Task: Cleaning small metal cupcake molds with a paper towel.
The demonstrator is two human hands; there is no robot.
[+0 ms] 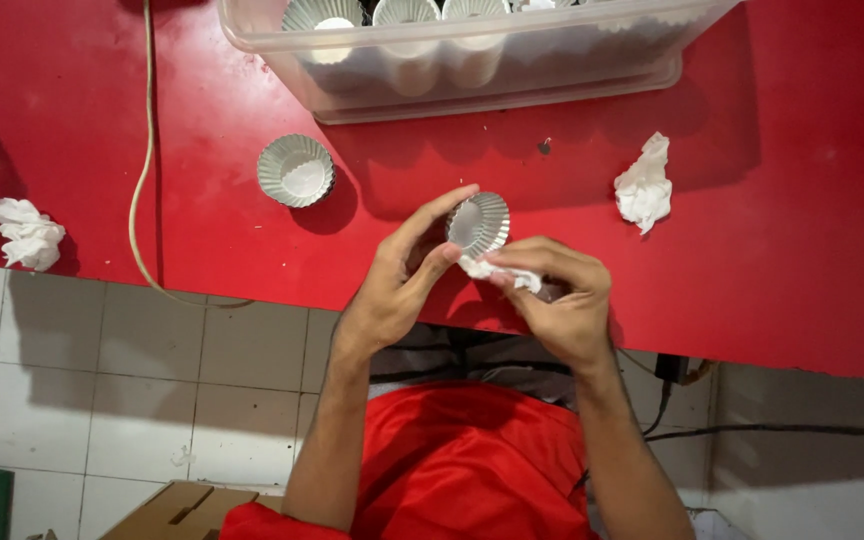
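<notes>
A small fluted metal tart mould (478, 222), silver and round with a crimped rim, is held tilted on its side above the red table (772, 250), close to the near edge, its open inside turned toward the camera. It is pinched between thumb and fingers of the left hand (397, 285). A crumpled white tissue (497, 272) is gripped by the right hand (562, 295) and pressed against the mould's lower rim.
</notes>
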